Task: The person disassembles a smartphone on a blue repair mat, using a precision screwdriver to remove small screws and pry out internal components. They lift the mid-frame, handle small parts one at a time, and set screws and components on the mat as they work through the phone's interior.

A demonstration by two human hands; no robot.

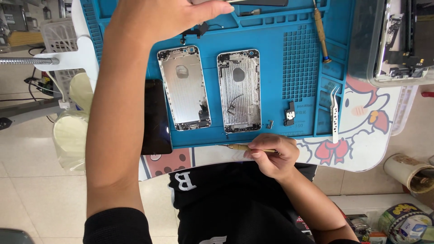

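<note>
Your right hand [271, 156] is closed around a slim brass-coloured screwdriver [239, 147], holding it flat along the near edge of the blue work mat [271, 36], tip pointing left. Your left hand [162, 16] reaches far across the mat to its back edge; the fingers are stretched out over a dark thing at the top border, and you cannot tell from here whether they grip anything. Two silver phone shells [184, 88] lie side by side in the middle of the mat, open faces up, close but apart; the right-hand one [239, 90] sits just beyond the screwdriver tip. A dark phone screen [156, 117] lies off the mat's left edge, partly under your left forearm. A small black part [289, 113] sits right of the shells. Tweezers [334, 115] lie at the mat's right edge, and a second screwdriver [322, 31] lies further back. A clear plastic box [393, 45] of parts fills the far right corner. Open mat shows between the shells and the tweezers.
</note>
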